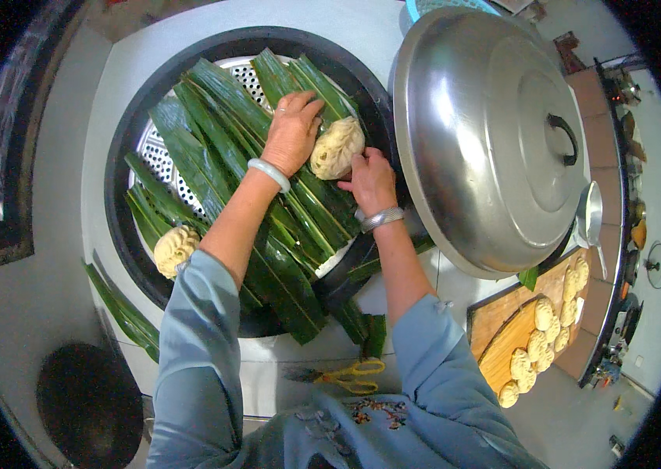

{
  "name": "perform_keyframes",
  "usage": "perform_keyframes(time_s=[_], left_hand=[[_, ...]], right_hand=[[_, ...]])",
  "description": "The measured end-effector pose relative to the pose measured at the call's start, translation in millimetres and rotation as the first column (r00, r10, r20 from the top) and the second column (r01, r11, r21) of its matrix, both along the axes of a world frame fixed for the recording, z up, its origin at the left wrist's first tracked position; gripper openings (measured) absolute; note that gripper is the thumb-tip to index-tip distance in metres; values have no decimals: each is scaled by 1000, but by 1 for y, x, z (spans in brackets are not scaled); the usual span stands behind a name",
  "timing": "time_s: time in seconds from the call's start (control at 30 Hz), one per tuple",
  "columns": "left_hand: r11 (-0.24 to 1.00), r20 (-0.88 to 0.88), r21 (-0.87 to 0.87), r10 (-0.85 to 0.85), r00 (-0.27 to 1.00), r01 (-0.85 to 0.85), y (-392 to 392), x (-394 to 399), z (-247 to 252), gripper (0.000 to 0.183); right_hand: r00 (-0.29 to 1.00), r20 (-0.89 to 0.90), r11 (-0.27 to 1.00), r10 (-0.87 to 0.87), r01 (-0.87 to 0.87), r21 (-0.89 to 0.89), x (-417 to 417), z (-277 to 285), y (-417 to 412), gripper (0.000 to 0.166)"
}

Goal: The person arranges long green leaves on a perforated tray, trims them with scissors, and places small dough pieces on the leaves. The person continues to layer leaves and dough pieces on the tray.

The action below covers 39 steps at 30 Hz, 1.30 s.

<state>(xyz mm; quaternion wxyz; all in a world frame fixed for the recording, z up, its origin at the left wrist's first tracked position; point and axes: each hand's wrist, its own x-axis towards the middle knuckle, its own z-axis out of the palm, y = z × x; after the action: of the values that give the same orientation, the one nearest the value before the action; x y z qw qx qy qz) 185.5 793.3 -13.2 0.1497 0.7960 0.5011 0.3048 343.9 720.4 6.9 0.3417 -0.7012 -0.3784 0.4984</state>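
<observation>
A pleated, filled dough bun [337, 149] lies on long green leaves [207, 158] near the right side of a large dark wok [122, 176]. My right hand [372, 179] touches the bun's lower right side with thumb and fingers. Just left of the bun, my left hand [295, 132] rests on the leaves with its fingertips curled over them; whether it touches the bun is partly hidden. Beneath the leaves, a perforated metal steamer plate [160, 155] shows in gaps. A second pleated bun [176, 251] sits at the wok's lower left, beside my left forearm.
A large domed metal lid [483, 140] with a black handle leans at the wok's right. Beyond it, several pleated buns [537, 346] lie on wooden boards [500, 346]. Yellow-handled scissors [354, 377] lie near the counter's front edge. Loose leaves [122, 308] overhang the left front, and a metal ladle [590, 214] is at right.
</observation>
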Motion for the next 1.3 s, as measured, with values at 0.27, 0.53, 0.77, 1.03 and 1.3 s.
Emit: perform_keyframes(time_s=[0.27,0.53,0.77,1.03,1.3], left_hand=[[999,92,-36,39,995,-36,-16,32,18,23],[984,-96,102,159,983,-149,-21,56,33,19],[983,-173,77,175,969,-164,-17,63,27,11],[993,-146,88,94,985,-81,-4,58,10,11],[985,-163,-131,94,982,-116,10,57,23,26]], right_hand=[[968,240,985,78,-111,131,4,-33,4,33],[961,267,981,77,-121,153,-1,-17,-1,27],[965,259,978,30,-82,192,-3,-19,-2,26],[970,243,981,25,-71,183,-7,2,-1,24],[965,263,977,0,-56,205,-5,-8,-1,21]])
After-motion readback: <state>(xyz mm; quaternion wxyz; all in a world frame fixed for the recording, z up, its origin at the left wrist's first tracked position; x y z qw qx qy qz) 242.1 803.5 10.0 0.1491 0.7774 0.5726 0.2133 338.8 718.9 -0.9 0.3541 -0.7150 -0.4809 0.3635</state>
